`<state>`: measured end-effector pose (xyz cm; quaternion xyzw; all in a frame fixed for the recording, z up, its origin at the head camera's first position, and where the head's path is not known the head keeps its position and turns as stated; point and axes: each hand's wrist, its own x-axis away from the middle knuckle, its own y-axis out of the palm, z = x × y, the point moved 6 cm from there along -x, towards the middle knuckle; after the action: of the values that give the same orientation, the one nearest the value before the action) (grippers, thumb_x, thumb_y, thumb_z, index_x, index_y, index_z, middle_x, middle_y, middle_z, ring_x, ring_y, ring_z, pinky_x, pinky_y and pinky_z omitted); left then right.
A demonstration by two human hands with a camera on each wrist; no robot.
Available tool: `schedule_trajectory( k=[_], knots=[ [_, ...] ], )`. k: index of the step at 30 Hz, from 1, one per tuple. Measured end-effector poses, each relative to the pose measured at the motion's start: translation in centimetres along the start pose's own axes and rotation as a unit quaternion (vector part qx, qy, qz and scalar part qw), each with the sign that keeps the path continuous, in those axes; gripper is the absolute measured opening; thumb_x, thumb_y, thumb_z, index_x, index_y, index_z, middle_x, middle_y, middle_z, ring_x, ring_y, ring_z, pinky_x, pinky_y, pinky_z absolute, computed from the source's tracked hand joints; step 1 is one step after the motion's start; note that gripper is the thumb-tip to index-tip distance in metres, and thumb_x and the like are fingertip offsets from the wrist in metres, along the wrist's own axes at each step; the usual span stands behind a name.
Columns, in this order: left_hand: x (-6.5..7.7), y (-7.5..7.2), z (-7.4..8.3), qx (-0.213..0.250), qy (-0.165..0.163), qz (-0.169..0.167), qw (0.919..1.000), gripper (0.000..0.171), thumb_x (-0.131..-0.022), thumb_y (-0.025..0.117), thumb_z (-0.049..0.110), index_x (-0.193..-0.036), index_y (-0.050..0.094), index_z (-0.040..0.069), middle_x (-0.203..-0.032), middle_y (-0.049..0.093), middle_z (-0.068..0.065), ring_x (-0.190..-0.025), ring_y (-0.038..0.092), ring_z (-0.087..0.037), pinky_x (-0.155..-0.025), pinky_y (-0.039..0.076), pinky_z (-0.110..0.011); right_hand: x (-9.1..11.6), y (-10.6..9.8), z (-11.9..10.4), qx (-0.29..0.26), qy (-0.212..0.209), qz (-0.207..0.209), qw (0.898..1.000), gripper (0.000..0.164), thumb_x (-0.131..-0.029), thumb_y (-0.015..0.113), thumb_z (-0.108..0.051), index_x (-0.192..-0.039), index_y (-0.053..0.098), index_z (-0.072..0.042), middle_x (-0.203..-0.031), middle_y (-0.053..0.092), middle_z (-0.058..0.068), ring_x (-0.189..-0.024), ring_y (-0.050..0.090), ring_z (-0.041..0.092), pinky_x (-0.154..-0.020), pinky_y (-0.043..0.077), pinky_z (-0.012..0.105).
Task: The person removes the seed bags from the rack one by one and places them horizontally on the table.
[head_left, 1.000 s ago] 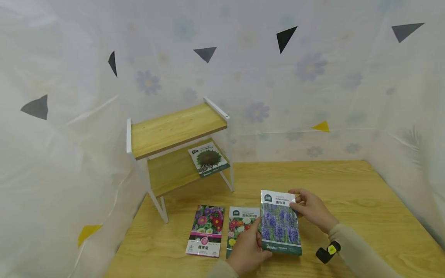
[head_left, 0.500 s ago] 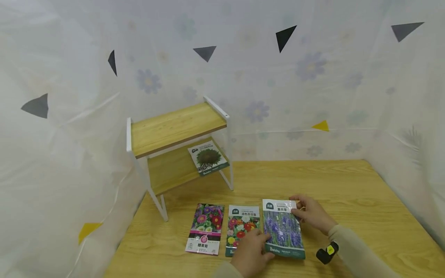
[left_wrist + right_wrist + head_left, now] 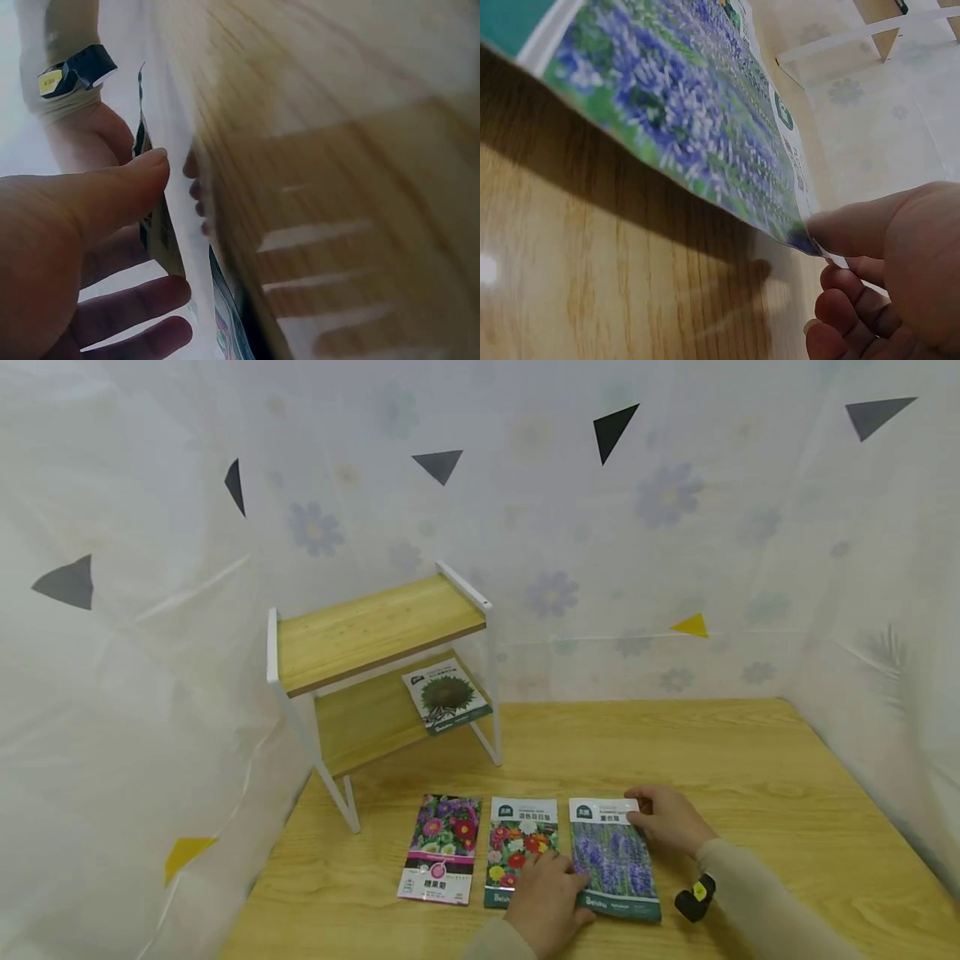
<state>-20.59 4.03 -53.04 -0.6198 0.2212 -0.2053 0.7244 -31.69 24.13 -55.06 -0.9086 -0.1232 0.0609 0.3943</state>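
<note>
A seed packet with purple lavender-like flowers (image 3: 611, 862) is held low over the wooden table by both hands. At its upper right edge, my right hand (image 3: 672, 821) pinches it between thumb and fingers, as the right wrist view also shows. My left hand (image 3: 546, 900) has thumb and index finger at its lower left corner, one on each face in the left wrist view. The other left fingers overlap a packet of mixed red and white flowers (image 3: 517, 839). Left of that, a pink-banded flower seed packet (image 3: 437, 852) lies flat on the table.
A two-tier wooden shelf (image 3: 382, 631) with white metal legs stands at the back left. On its lower tier rests a packet picturing a spiky green-brown plant (image 3: 447, 695). Pale floral sheeting (image 3: 555, 527) surrounds the wooden table (image 3: 750, 760).
Both hands have lowered the lavender packet from a raised tilt to close over the table, right of the mixed-flower packet, which now shows more. The view has tipped slightly.
</note>
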Motion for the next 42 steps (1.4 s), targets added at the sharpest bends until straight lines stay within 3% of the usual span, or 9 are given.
schedule_trajectory(
  k=[9,17,27,42],
  knots=[
    [-0.8,0.6,0.3,-0.054,0.019,-0.045,0.9973,0.025,-0.083,0.069,0.052,-0.103,0.073,0.037,-0.098,0.063,0.014,-0.101,0.054,-0.010,-0.099,0.042,-0.045,-0.4,0.4,0.1,0.029,-0.010,0.000,1.000,0.033,-0.088,0.069,-0.012,-0.118,0.065,0.000,-0.092,0.061,0.002,-0.079,0.052,0.015,-0.068,0.045,0.036],
    [-1.2,1.2,0.4,-0.060,0.030,-0.069,0.9954,0.026,-0.084,0.065,0.057,-0.092,0.074,0.034,-0.097,0.062,0.013,-0.100,0.053,-0.009,-0.101,0.040,-0.042,-0.4,0.7,0.5,0.047,-0.008,0.003,0.999,0.030,-0.086,0.071,-0.013,-0.113,0.067,-0.002,-0.088,0.058,0.002,-0.076,0.049,0.015,-0.066,0.043,0.035],
    [-1.4,1.3,0.4,-0.079,0.031,-0.059,0.9946,0.025,-0.084,0.064,0.057,-0.089,0.073,0.033,-0.098,0.063,0.013,-0.102,0.056,-0.008,-0.105,0.038,-0.044,-0.8,1.0,1.0,0.043,-0.003,-0.003,0.999,0.031,-0.086,0.070,-0.013,-0.115,0.066,-0.002,-0.094,0.060,0.003,-0.080,0.052,0.016,-0.070,0.046,0.037],
    [-1.4,1.1,0.1,-0.043,0.017,-0.055,0.9974,0.027,-0.085,0.066,0.054,-0.096,0.072,0.030,-0.103,0.063,0.012,-0.106,0.056,-0.009,-0.105,0.038,-0.046,-0.8,1.0,1.5,0.038,0.005,-0.004,0.999,0.032,-0.088,0.070,-0.017,-0.117,0.065,-0.004,-0.098,0.059,0.003,-0.085,0.052,0.017,-0.074,0.047,0.039]
  ],
)
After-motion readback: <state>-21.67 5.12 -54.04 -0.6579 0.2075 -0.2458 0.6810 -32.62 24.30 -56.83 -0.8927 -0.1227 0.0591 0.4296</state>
